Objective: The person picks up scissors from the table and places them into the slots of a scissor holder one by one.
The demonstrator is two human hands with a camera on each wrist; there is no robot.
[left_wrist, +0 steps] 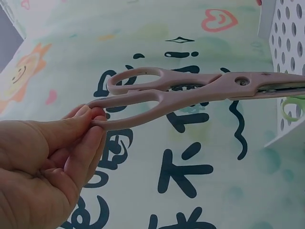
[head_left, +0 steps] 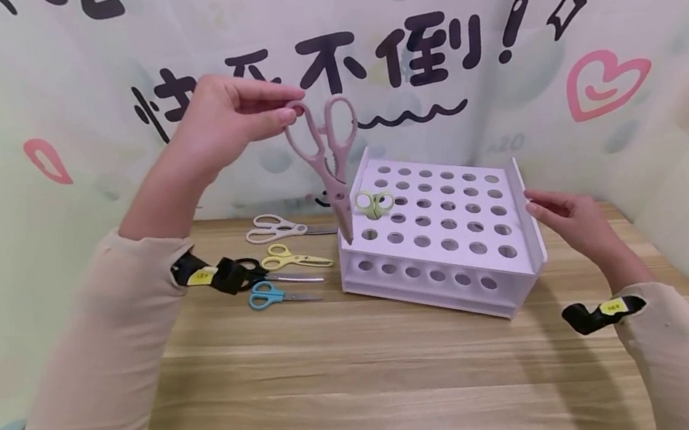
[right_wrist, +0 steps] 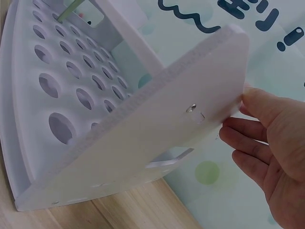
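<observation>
My left hand [head_left: 216,126] pinches one handle loop of the pink kitchen scissors [head_left: 333,172] between thumb and fingers. They hang blades down, and their tip overlaps the left front part of the white holed rack [head_left: 467,267] in the head view. The left wrist view has the loop [left_wrist: 128,121] at the fingertips, the other loop free. My right hand [head_left: 572,216] holds the edge of the rack's right side panel [right_wrist: 190,95] with thumb and fingertips. Small green scissors [head_left: 374,203] stand in a hole on the rack's left side, handles up.
Left of the rack, white scissors [head_left: 276,227], yellow scissors [head_left: 287,256], black-handled scissors [head_left: 287,279] and blue scissors [head_left: 270,295] lie on the wooden table [head_left: 356,390]. A printed cloth [head_left: 423,116] hangs behind.
</observation>
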